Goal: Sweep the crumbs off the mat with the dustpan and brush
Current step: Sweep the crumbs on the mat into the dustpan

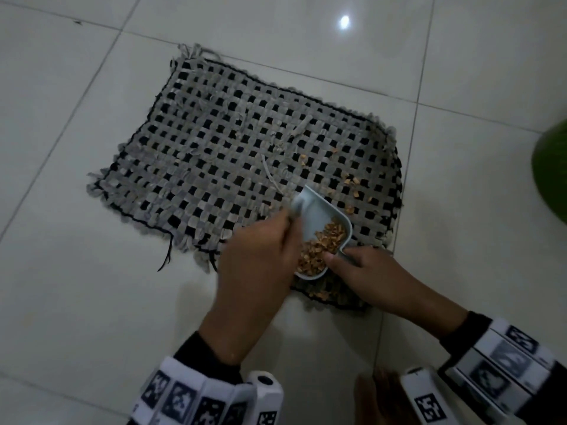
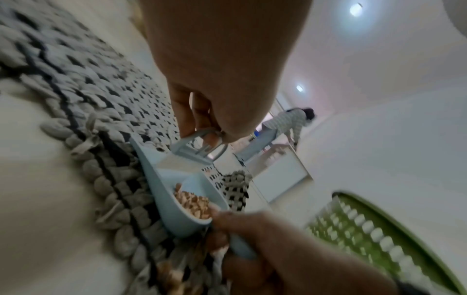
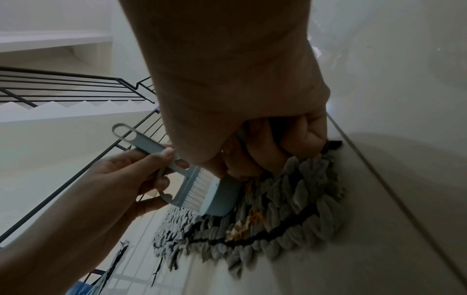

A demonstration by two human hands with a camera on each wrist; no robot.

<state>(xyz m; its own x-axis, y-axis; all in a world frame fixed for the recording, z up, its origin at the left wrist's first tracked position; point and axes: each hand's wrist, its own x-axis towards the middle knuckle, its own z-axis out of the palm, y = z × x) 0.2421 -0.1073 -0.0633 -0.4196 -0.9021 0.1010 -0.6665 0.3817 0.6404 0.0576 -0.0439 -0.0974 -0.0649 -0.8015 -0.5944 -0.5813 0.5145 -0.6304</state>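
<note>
A grey and black woven mat [image 1: 214,142] lies on the tiled floor. A pale blue dustpan [image 1: 319,210] sits tilted on its near right part, holding a heap of tan crumbs [image 1: 322,240]. My right hand [image 1: 334,256] grips the dustpan's handle. My left hand [image 1: 287,222] holds the small blue brush [image 1: 297,202], whose white bristles [image 3: 199,187] rest in the pan's mouth. Loose crumbs [image 1: 352,182] lie on the mat beyond the pan, and more crumbs [image 3: 242,227] sit by the mat's near edge. The left wrist view shows the dustpan [image 2: 161,191] from the side.
A green slatted basket [image 1: 552,167] stands on the floor to the right of the mat. White floor tiles [image 1: 92,302] surround the mat. A person [image 2: 285,127] bends over far off in the room. A black stair railing [image 3: 63,89] rises on the left.
</note>
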